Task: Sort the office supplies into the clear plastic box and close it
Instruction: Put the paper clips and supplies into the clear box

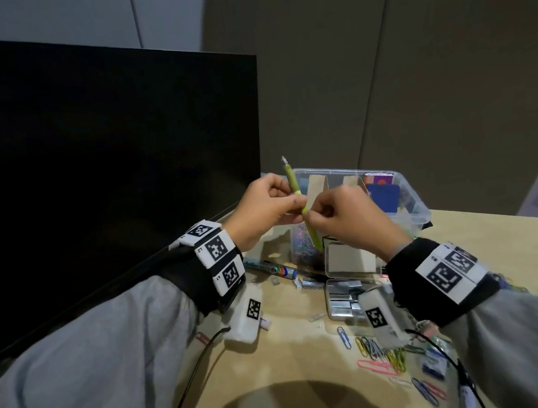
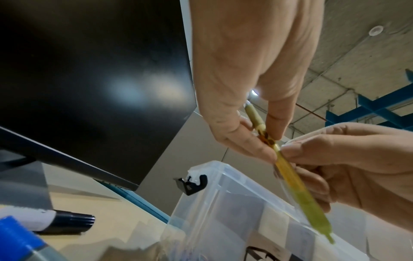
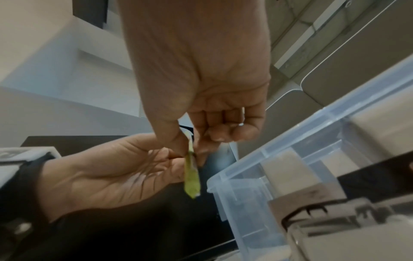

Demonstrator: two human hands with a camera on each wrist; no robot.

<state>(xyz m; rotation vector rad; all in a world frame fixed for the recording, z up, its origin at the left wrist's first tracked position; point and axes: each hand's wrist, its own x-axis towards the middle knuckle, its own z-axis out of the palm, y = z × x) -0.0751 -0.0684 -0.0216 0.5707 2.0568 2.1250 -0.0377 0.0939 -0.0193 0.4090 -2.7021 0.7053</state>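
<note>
Fingertips of my left hand and right hand pinched the green pen above the clear plastic box, partly filled and open, while paper clips lay near it unsorted.

Left hand and right hand raised together; each grip pinched, fingers curled.

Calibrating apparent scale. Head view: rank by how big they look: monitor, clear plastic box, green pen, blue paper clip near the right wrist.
1. monitor
2. clear plastic box, partly hidden by the hands
3. green pen, held nearer the camera than the box, so it looks bigger than it is
4. blue paper clip
</note>
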